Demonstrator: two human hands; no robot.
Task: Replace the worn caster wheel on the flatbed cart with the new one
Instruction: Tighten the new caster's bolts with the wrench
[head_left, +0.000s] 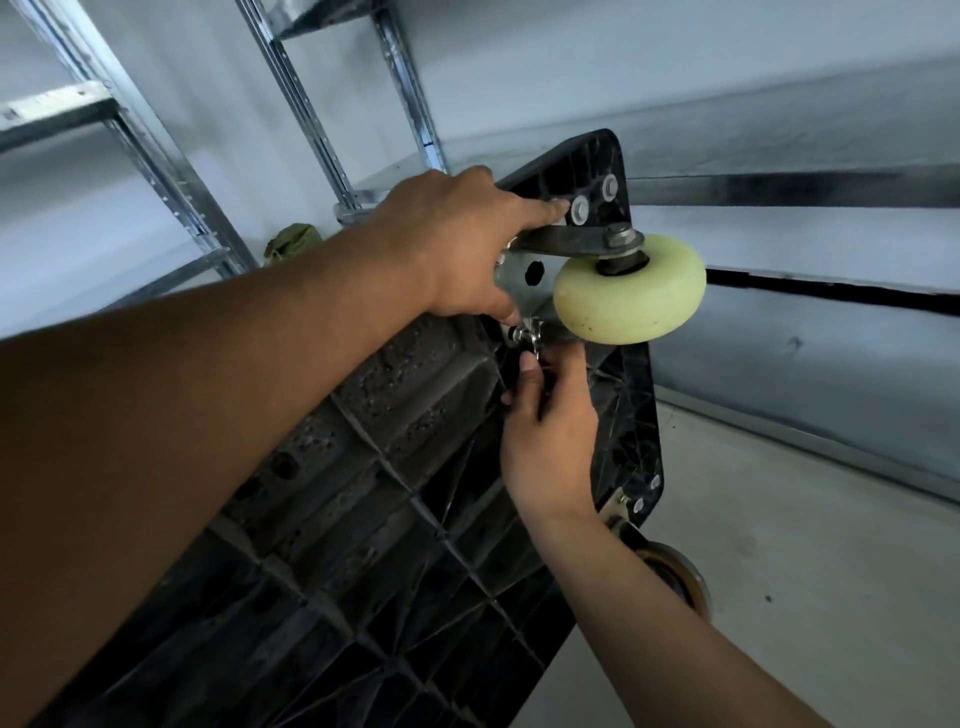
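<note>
The flatbed cart (395, 519) stands tipped on edge with its ribbed black underside facing you. The cream caster wheel (628, 288) sits at the cart's top corner, at about 2 o'clock from the frame's centre.

**Hands.** Your left hand (457, 244) lies over the mounting plate (514, 293), at 9 o'clock of the wheel. The index finger is stretched straight towards the bolt heads (578, 210), and the thumb is spread down to the plate's lower edge. Your right hand (550, 431), at 7 o'clock of the wheel, pinches a small bright fastener (525, 335) between thumb and fingertips.

**Handling.** Judge the wheel hard, smooth and light, and free to spin, so it makes a poor handhold. Steady the caster by the plate or the steel fork (566, 241), both of which are stiff. The fastener is small and slick and would drop easily, so keep the pinch close to the thread. The tilted deck looks stiff but may shift under side load.

**Not legible.**
- Your left hand's other fingers are hidden behind the fork.
- You cannot tell whether the fastener is a nut, a washer stack or a bolt end, nor how far it is threaded.
- Part of the plate lies under your left hand.
- A second caster (675, 577), at 5 o'clock, is half covered by your right forearm.
- Which wheel is the worn one can only be guessed, though the cream one looks clean.
</note>
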